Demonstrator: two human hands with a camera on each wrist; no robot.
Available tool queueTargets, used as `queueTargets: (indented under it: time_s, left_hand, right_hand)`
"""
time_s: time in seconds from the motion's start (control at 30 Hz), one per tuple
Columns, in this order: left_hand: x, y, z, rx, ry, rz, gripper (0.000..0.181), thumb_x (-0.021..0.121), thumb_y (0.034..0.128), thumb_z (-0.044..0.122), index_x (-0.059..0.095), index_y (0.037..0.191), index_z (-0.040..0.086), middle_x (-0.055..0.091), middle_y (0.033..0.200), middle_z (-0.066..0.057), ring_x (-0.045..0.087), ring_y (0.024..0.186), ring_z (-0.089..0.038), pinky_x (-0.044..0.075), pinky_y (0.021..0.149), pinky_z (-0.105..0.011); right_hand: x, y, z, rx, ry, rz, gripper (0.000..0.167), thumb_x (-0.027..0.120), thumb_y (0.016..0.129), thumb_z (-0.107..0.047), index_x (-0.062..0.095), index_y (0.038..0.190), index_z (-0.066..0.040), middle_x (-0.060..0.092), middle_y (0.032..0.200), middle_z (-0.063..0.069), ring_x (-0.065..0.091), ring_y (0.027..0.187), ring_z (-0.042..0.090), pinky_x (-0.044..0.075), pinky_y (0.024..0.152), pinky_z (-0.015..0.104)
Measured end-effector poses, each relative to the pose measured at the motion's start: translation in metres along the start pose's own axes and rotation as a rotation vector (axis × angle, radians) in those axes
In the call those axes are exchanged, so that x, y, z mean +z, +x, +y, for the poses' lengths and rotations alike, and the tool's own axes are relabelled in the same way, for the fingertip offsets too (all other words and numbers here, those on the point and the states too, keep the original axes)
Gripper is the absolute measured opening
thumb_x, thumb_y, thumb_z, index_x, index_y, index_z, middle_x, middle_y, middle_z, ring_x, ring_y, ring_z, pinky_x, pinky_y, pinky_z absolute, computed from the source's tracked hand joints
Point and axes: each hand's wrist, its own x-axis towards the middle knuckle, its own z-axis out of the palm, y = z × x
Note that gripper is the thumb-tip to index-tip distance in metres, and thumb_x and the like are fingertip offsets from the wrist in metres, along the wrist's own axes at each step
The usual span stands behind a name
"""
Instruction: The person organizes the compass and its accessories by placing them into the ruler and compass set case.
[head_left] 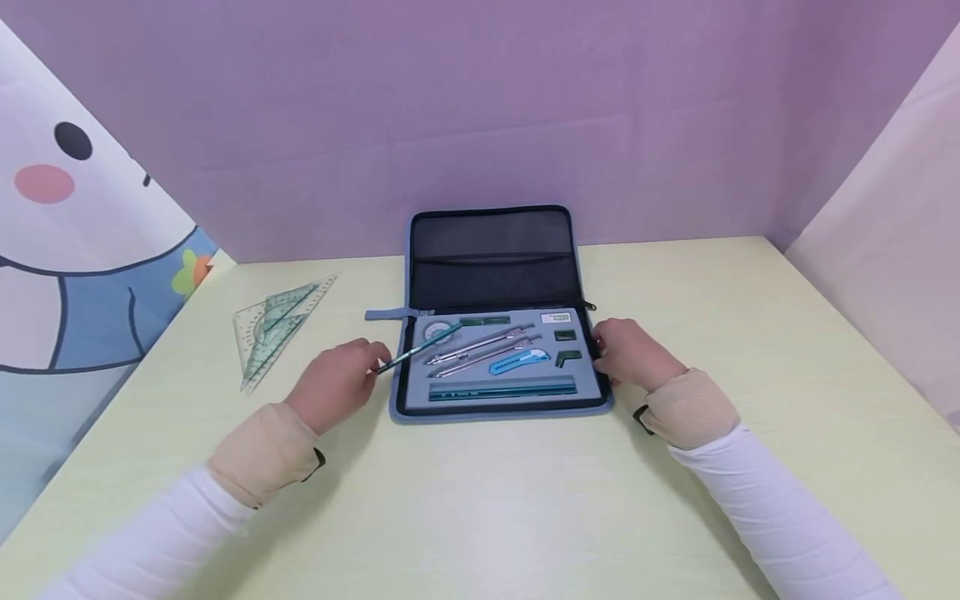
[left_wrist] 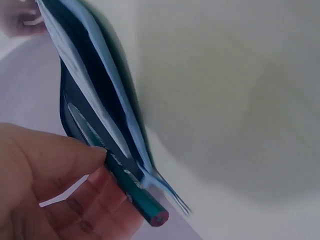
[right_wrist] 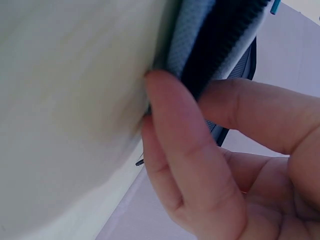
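Note:
My left hand (head_left: 339, 383) pinches a dark green pencil (head_left: 416, 351) between thumb and fingers, just off the left side of an open zip case (head_left: 502, 414). The pencil slants up and right over the case; in the left wrist view its blunt end (left_wrist: 152, 212) points down and right. At the case's right edge, my right hand (head_left: 633, 354) grips the rim, thumb and fingers on either side of the zipped edge (right_wrist: 192, 55) in the right wrist view. Two silver compasses (head_left: 480, 348), a blue utility knife (head_left: 519, 361) and green pencils (head_left: 502, 389) lie in the grey insert.
Overlapping clear set squares (head_left: 279, 333) lie on the pale table (head_left: 480, 517) left of the case. The case's mesh lid (head_left: 491, 258) leans up near a purple backdrop (head_left: 480, 125). A white eraser (head_left: 556, 317) and small dark green pieces (head_left: 565, 335) sit along the insert's right side.

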Motion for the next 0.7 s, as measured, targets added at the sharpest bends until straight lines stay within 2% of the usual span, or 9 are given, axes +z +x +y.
queueTargets:
  time_s: [0.13, 0.47, 0.7]
  left_hand:
    - [0.005, 0.002, 0.015, 0.033, 0.003, -0.014, 0.021, 0.065, 0.0763, -0.009, 0.066, 0.094, 0.002, 0.062, 0.078, -0.008, 0.061, 0.066, -0.023, 0.052, 0.060, -0.037]
    - [0.015, 0.010, 0.041, 0.059, 0.002, -0.073, 0.019, 0.064, 0.0805, -0.004, 0.067, 0.097, 0.006, 0.063, 0.084, -0.007, 0.058, 0.068, -0.019, 0.052, 0.062, -0.034]
    - [0.019, 0.015, 0.056, 0.082, 0.017, -0.072, 0.019, 0.065, 0.0820, -0.002, 0.068, 0.098, 0.008, 0.063, 0.085, -0.006, 0.061, 0.070, -0.020, 0.053, 0.061, -0.033]
  right_hand:
    - [0.000, 0.000, 0.000, -0.003, 0.001, 0.000, 0.034, 0.058, 0.086, 0.005, 0.051, 0.117, 0.017, 0.057, 0.099, 0.023, 0.063, 0.073, 0.022, 0.054, 0.056, 0.025]
    - [-0.001, -0.001, 0.000, -0.026, 0.006, 0.008, 0.031, 0.058, 0.085, 0.006, 0.053, 0.113, 0.017, 0.057, 0.094, 0.022, 0.063, 0.071, 0.022, 0.054, 0.054, 0.025]
    - [-0.001, -0.001, 0.001, -0.042, 0.017, 0.008, 0.031, 0.057, 0.085, 0.007, 0.052, 0.113, 0.018, 0.057, 0.095, 0.024, 0.064, 0.070, 0.022, 0.054, 0.054, 0.025]
